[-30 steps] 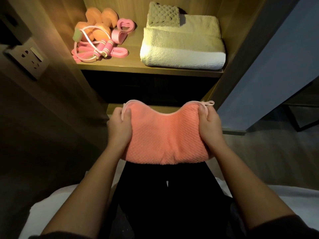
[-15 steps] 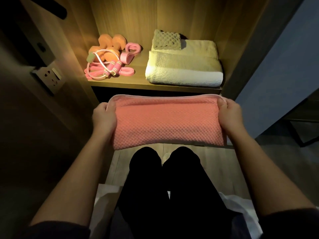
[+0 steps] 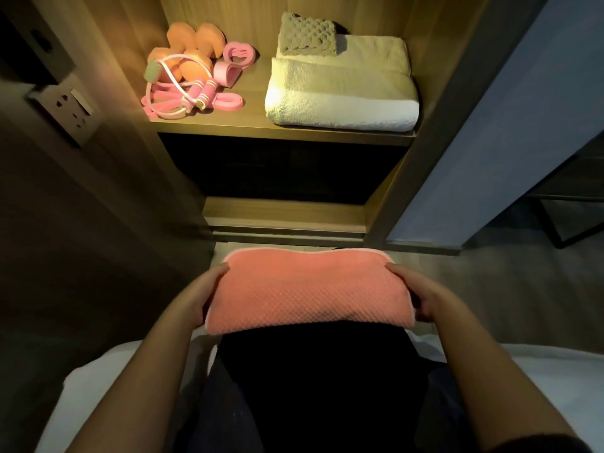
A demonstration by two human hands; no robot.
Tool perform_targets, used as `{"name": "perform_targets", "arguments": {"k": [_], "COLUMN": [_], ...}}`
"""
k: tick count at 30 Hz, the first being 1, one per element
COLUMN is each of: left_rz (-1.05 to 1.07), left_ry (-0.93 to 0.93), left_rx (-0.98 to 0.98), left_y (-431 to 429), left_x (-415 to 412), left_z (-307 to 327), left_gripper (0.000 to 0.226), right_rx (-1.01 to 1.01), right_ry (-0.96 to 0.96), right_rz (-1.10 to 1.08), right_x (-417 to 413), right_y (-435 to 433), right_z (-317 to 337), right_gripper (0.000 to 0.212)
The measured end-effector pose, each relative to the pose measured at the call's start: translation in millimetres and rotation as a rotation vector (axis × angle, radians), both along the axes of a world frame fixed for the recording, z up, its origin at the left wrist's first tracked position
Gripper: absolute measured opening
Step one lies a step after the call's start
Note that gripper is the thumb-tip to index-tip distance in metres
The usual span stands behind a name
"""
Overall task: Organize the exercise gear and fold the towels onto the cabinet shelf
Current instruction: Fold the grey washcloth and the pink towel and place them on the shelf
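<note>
Across the lap, pink towel lying crosswise, left grip and right grip clamped on its short ends, shelf straight ahead and above, neither nearer.

sleeves dk, up by elbows | forearms bare | trousers blk

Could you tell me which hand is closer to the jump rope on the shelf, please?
Left. The left hand grips one end of the pink towel, nearly in line with the jump rope on the shelf above; the right hand grips the other end, farther right.
</note>
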State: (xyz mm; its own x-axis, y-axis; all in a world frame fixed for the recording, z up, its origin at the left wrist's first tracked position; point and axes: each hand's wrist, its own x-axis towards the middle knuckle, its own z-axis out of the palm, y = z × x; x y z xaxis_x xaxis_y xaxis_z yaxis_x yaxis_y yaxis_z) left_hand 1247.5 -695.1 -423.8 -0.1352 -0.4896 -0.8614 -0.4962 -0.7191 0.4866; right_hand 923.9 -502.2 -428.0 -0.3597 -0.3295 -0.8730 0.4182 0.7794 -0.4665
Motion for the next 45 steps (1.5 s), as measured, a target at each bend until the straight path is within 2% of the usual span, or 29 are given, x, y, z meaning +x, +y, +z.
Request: {"name": "perform_targets", "arguments": {"k": [3,5,6,9,11,16,19,22,28,31,33,35,37,41,43,45], "left_rz": [-0.017,-0.045,-0.099,-0.256,-0.265,-0.253,-0.313,-0.270,-0.253,-0.337,-0.416,-0.440,-0.418,-0.319,-0.284,-0.229], "left_ry": [0.019,-0.020,-0.080,-0.259,-0.259,-0.140,-0.248,-0.263,-0.204,-0.256,-0.315,-0.341,-0.333,-0.290,-0.251,-0.158], "left_rx": [0.011,-0.096,-0.186,-0.459,-0.597,-0.810,-0.984,-0.945,-0.869,-0.716,-0.617,-0.469,-0.337,-0.291,-0.248,-0.153], "left_y": [17,26,27,25,22,20,-5,-32,-32,-25,-14,2,19,18,13,9], "left_x": [12,13,11,-4,-21,-81,-69,-35,-31,-18,-8,5,13,18,15,9], "left_z": [-2,-3,-5,-3,6,40,57,56,52,43,29,10,-7,-22,-17,-13], "left_gripper": [0.044,0.046,0.048,0.046,0.043,0.039,0.036,0.031,0.038,0.042,0.043,0.044,0.045,0.043,0.042,0.048], "right_rx": [-0.020,0.002,0.023,0.029,-0.061,-0.270,-0.251,-0.248,-0.232,-0.081,0.067,0.224,0.292,0.251,0.195,0.125], "right_ry": [-0.046,0.008,0.111,0.630,0.797,0.863,1.023,1.077,0.965,0.857,0.712,0.568,0.498,0.442,0.378,0.237], "right_rz": [0.070,0.110,0.141,0.294,0.342,0.391,0.376,0.271,0.285,0.371,0.462,0.612,0.706,0.627,0.505,0.329], "right_x": [-3,1,6,22,34,60,27,-15,-19,-14,-7,3,10,9,4,3], "right_y": [17,18,14,-5,-21,-63,-59,-39,-39,-26,-13,3,15,18,13,7], "right_z": [-3,0,2,8,16,34,47,52,45,35,26,13,1,-5,-3,0], "right_gripper": [0.057,0.060,0.058,0.049,0.047,0.048,0.038,0.042,0.049,0.050,0.050,0.050,0.054,0.054,0.052,0.054]}}
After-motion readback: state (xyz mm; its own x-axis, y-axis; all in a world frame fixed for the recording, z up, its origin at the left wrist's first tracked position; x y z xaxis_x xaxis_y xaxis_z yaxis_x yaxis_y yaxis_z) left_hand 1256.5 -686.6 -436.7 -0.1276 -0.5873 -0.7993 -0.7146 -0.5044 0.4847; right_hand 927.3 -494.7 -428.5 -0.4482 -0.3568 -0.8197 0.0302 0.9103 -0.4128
